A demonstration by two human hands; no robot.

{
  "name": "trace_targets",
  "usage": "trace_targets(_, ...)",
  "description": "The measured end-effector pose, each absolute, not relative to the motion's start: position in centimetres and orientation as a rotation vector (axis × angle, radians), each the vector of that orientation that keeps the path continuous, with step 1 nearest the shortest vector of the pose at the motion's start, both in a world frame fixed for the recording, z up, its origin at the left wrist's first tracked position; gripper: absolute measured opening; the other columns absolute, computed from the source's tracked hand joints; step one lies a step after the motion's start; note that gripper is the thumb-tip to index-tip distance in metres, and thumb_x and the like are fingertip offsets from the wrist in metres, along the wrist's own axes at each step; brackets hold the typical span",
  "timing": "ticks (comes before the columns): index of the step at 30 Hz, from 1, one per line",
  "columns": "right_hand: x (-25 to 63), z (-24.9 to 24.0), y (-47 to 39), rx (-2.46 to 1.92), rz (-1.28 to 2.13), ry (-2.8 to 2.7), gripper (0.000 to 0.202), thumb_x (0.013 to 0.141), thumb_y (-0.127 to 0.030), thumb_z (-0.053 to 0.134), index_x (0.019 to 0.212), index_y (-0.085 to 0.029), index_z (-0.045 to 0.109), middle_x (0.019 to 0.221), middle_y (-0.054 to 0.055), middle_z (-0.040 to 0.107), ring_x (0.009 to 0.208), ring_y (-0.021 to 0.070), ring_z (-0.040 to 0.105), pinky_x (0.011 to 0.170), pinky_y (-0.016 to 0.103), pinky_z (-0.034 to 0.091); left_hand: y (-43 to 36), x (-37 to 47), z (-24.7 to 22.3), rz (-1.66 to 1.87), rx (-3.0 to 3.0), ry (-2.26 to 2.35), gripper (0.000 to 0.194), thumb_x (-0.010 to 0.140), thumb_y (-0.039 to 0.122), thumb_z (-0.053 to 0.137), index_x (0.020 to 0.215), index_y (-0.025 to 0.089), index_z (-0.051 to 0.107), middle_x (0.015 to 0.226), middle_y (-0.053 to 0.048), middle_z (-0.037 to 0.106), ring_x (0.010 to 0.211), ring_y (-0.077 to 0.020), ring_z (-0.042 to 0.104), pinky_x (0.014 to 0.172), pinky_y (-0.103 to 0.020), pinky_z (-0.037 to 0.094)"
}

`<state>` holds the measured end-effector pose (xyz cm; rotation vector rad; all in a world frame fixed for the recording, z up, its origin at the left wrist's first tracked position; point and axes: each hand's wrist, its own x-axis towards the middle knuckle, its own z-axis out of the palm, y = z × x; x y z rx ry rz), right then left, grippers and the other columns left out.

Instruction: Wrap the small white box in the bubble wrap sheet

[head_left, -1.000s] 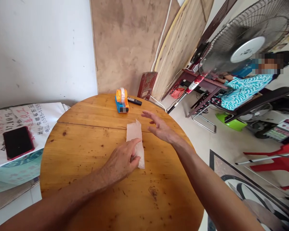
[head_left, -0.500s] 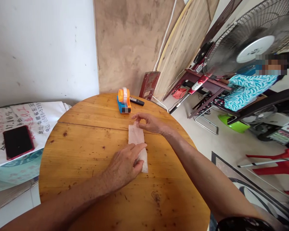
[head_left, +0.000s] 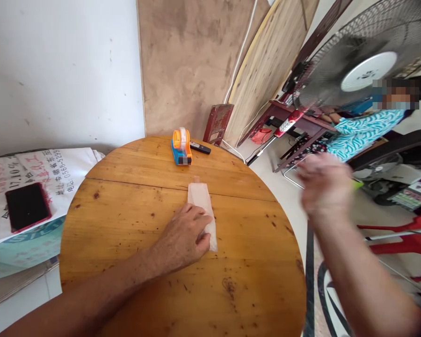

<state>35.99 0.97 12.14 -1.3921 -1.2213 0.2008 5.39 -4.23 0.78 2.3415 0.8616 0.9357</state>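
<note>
A folded strip of thin white paper, like a tissue point(head_left: 198, 191), lies lengthwise on the round wooden table point(head_left: 126, 220). My left hand point(head_left: 187, 231) rests on it, open, with loosely bent fingers pressing the strip down and covering part of its middle. At the strip's far end a small piece of clear tape point(head_left: 196, 179) sticks out onto the wood. My right hand point(head_left: 326, 187) is raised past the table's right edge, away from the paper; motion blur smears its fingers. Beyond the strip stands a blue and orange tape dispenser point(head_left: 181, 147) with a roll in it.
A black pen-like object point(head_left: 199, 148) lies beside the dispenser. To the left, a phone point(head_left: 27, 207) sits on a printed white sack point(head_left: 73, 164). On the right are a large fan point(head_left: 368, 70), a seated person point(head_left: 361, 131) and a red plastic chair point(head_left: 414, 234).
My right hand has left the far end of the paper strip and swung right, off the table. The tape piece there now shows. My left hand stays on the strip.
</note>
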Motion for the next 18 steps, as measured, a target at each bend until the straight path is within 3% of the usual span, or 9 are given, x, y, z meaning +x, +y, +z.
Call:
trace_targets(2,38.9,14.7,-1.0,-1.233,0.179,-0.631,0.024,0.085,-0.023,0.043,0.065,-0.021,0.056,0.116,0.01,0.068,0.08,0.0129,0.066,0.065,0.034,0.04,-4.2,5.3,0.7,0.948,2.324,0.852,0.027,0.082,0.015,0.055,0.105,0.014,0.067,0.112,-0.011,0.064,0.105,-0.0261,0.051,0.093,-0.042,0.048)
trace_targets(3,39.2,15.2,-1.8,-1.234,0.247,-0.595,0.023,0.083,-0.019,0.045,0.063,-0.021,0.057,0.112,0.01,0.069,0.073,0.0105,0.064,0.063,0.032,0.04,-4.1,5.3,0.6,0.954,2.314,0.854,0.027,0.081,0.015,0.055,0.106,0.014,0.067,0.112,-0.011,0.063,0.106,-0.0262,0.051,0.093,-0.042,0.048)
trace_targets(6,35.8,13.2,-2.8,-1.539,0.792,-0.879,0.006,0.074,-0.018,0.063,0.077,-0.02,0.068,0.089,0.009,0.072,0.066,0.0134,0.065,0.057,0.027,0.046,-4.1,5.2,0.4,0.971,2.301,0.865,0.031,0.08,0.014,0.056,0.109,0.013,0.066,0.115,-0.013,0.062,0.107,-0.0267,0.051,0.094,-0.043,0.048)
trace_targets(9,29.6,9.0,-1.4,-1.709,1.156,-1.111,0.015,0.07,-0.022,0.073,0.084,-0.018,0.067,0.09,0.008,0.073,0.072,0.0163,0.068,0.049,0.022,0.047,-4.0,5.2,0.3,0.983,2.317,0.856,0.032,0.079,0.013,0.056,0.109,0.012,0.066,0.116,-0.014,0.062,0.108,-0.027,0.052,0.094,-0.043,0.048)
trace_targets(13,24.8,5.7,2.3,-1.754,1.334,-1.33,0.018,0.08,-0.031,0.068,0.073,-0.015,0.062,0.08,0.007,0.071,0.057,0.0107,0.062,0.036,0.017,0.035,-4.0,5.1,0.4,0.99,2.317,0.848,0.032,0.079,0.014,0.056,0.109,0.013,0.067,0.117,-0.014,0.062,0.109,-0.0266,0.054,0.096,-0.042,0.048)
trace_targets(18,24.2,3.9,5.4,-1.735,1.381,-1.409,0.027,0.069,-0.032,0.076,0.06,-0.016,0.057,0.047,-0.004,0.053,0.035,0.0052,0.039,0.031,0.018,0.018,-4.2,5.2,0.9,0.934,2.302,0.853,0.034,0.08,0.013,0.054,0.113,0.015,0.064,0.115,-0.011,0.063,0.106,-0.025,0.053,0.095,-0.042,0.048)
